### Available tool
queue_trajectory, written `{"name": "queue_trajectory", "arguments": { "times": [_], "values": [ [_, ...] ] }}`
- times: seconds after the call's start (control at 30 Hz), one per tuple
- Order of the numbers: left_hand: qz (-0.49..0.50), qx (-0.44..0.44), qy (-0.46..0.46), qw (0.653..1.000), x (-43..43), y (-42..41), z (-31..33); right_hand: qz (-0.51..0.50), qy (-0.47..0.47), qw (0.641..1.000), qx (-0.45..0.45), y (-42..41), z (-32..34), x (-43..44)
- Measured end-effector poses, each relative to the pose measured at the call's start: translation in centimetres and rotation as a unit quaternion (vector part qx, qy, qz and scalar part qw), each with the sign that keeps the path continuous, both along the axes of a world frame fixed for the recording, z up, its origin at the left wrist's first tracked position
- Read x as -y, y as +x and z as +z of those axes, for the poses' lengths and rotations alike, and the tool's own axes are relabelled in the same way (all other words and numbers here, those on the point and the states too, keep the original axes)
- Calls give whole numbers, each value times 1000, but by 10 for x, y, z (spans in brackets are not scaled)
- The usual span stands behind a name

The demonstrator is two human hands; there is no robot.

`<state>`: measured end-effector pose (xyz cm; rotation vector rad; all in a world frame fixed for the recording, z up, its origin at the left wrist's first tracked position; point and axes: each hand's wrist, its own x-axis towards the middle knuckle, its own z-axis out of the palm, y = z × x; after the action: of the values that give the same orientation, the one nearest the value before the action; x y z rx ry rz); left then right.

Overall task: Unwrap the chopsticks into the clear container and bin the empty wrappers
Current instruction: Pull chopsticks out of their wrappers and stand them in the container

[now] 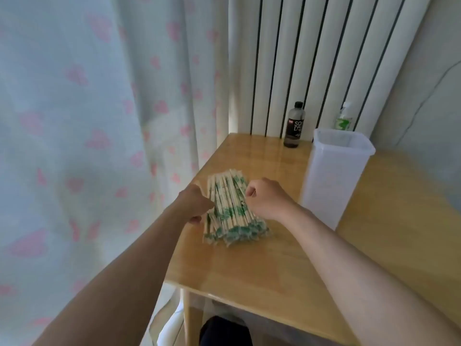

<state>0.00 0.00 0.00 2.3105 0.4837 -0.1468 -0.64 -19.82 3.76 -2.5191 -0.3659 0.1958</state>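
L hand [193,203], R hand [264,198] at chopstick pile [232,213]; grips unclear.

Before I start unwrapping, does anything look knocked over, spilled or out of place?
Nothing spilled or tipped. The wrapped chopsticks lie in a loose fanned pile by the left edge of the table; the clear container, dark bottle and green-labelled bottle stand upright.

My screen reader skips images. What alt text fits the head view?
The left hand and right hand, fingers curled, meet a pile of wrapped chopsticks on a wooden table. A clear container stands right of it.
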Motion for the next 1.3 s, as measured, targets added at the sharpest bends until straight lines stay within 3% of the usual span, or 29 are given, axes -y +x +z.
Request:
{"name": "queue_trajectory", "arguments": {
  "times": [0.33,0.53,0.7,0.87,0.93,1.0,1.13,1.2,1.3],
  "values": [
    [16,-22,-44,999,4,9,-14,20,12,1000,9,8,-5,-5],
    [27,35,-141,989,12,5,12,36,47,998,24,5,1,6],
    [31,95,-292,951,52,-8,73,84,178,975,105,-8,21,27],
    [-77,126,-375,915,107,-36,120,47,327,923,199,-24,49,57],
    [-129,143,-366,910,124,-41,127,9,355,901,248,-28,61,72],
    [-178,180,-283,925,136,-42,129,-32,374,883,281,-33,74,89],
    [-263,246,-134,923,161,-46,125,-90,481,840,233,-37,91,125],
    [-279,253,-120,919,169,-49,120,-115,522,821,201,-36,94,140],
    [-288,234,-174,912,176,-47,116,-133,570,798,144,-33,93,155]
  ]
}}
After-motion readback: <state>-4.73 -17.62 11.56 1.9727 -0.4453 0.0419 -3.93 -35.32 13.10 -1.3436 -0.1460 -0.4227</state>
